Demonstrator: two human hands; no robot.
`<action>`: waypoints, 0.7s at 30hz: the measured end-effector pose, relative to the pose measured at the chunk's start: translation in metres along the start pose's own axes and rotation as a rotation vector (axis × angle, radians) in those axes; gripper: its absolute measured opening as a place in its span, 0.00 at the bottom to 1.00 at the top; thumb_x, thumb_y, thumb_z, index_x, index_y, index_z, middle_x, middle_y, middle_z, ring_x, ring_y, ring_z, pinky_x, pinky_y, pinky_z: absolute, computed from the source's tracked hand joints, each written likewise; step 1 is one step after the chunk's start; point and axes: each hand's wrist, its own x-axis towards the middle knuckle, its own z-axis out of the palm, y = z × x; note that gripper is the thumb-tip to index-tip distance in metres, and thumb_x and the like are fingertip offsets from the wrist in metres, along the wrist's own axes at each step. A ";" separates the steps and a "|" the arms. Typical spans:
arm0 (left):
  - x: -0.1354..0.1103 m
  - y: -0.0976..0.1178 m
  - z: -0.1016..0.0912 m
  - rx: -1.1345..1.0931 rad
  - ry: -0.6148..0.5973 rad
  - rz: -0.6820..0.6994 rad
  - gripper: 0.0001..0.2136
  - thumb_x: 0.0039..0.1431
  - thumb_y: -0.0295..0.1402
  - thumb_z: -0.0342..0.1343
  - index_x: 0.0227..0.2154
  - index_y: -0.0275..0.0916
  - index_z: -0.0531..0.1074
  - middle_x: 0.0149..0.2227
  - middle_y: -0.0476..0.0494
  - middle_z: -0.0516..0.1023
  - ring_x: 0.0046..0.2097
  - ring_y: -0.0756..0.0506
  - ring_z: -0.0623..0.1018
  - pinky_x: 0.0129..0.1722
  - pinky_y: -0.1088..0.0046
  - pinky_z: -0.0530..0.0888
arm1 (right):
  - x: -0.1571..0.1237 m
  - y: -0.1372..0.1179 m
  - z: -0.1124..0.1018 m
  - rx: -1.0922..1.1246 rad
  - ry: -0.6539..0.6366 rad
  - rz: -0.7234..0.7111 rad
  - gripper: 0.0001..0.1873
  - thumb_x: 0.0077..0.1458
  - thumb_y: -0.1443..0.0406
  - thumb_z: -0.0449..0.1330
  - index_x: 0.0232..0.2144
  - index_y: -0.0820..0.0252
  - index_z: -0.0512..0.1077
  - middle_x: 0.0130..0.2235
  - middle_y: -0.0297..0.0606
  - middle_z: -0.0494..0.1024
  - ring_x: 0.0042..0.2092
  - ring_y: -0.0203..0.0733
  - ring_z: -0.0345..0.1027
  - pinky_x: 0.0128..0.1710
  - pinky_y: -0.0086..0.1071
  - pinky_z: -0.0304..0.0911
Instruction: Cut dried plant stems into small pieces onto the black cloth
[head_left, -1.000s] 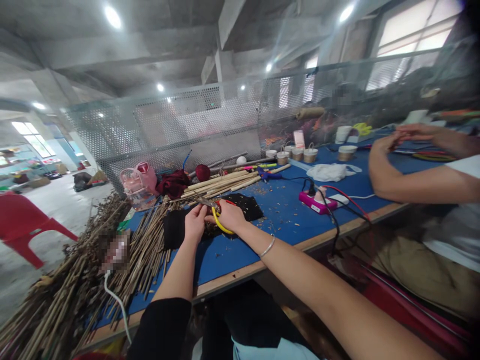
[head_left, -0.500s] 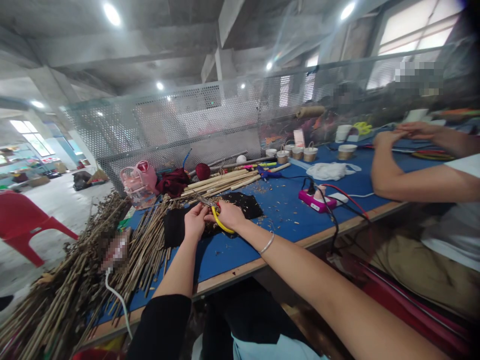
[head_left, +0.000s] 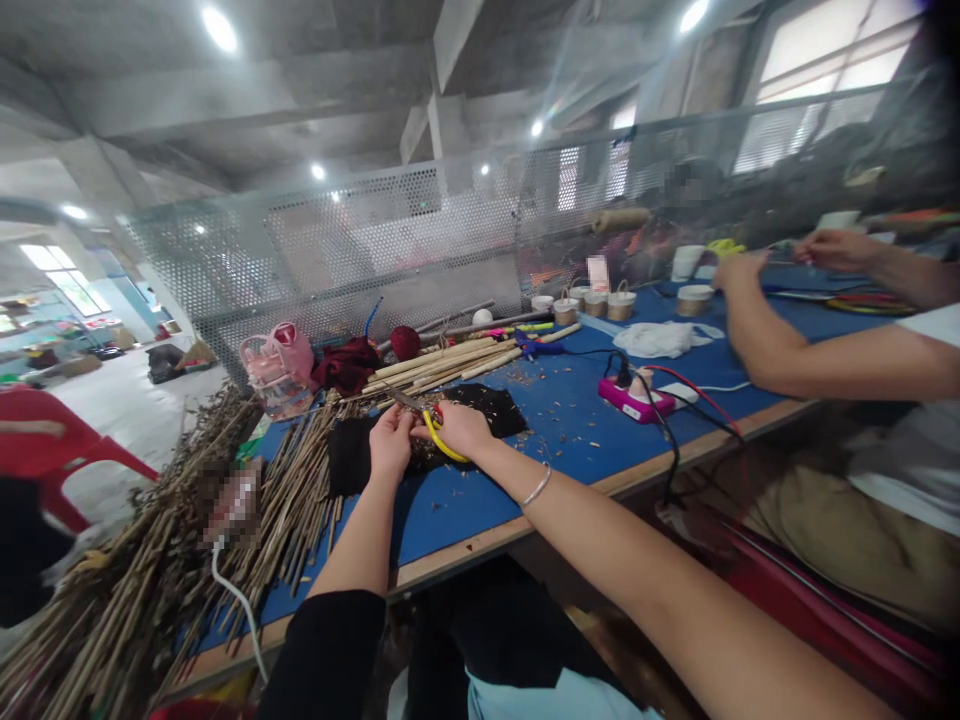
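Note:
My right hand (head_left: 463, 430) is wrapped round a pair of shears with a yellow handle (head_left: 442, 440), the blades pointing away to the upper left. Close beside it, my left hand (head_left: 390, 440) has its fingers pinched together near the shears; what they hold is too small or hidden to make out. Both hands are over a black cloth (head_left: 499, 405) strewn with small cut bits. To the left lies a spread of thin dry sticks (head_left: 300, 500). Thicker pale peeled sticks (head_left: 450, 365) lie behind the hands.
A purple power strip (head_left: 636, 402) with cables sits on the blue table (head_left: 555, 460) at right. Behind are a dark red ball (head_left: 406, 343), a blue glue gun (head_left: 540, 346), small baskets (head_left: 621, 305) and white plastic (head_left: 656, 340). A co-worker's arm (head_left: 780, 350) rests at far right.
My hands and the shears stay almost where they were. The co-worker's hands at right have moved apart, and a dark shape has appeared at the far left by the red chair.

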 end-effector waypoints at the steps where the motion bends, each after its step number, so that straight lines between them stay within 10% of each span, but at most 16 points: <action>1: 0.000 0.000 0.000 -0.018 0.001 -0.006 0.14 0.44 0.33 0.58 0.36 0.36 0.72 0.29 0.45 0.78 0.28 0.49 0.75 0.30 0.74 0.70 | 0.000 0.001 0.001 -0.005 0.015 -0.012 0.36 0.41 0.37 0.50 0.40 0.59 0.65 0.35 0.45 0.76 0.39 0.49 0.70 0.37 0.35 0.60; 21: -0.001 -0.002 0.000 -0.079 -0.024 -0.013 0.15 0.43 0.37 0.59 0.33 0.33 0.74 0.27 0.43 0.77 0.26 0.50 0.73 0.28 0.75 0.69 | -0.001 0.001 0.003 -0.016 0.099 -0.099 0.37 0.39 0.40 0.55 0.42 0.63 0.61 0.42 0.47 0.70 0.45 0.49 0.64 0.42 0.38 0.56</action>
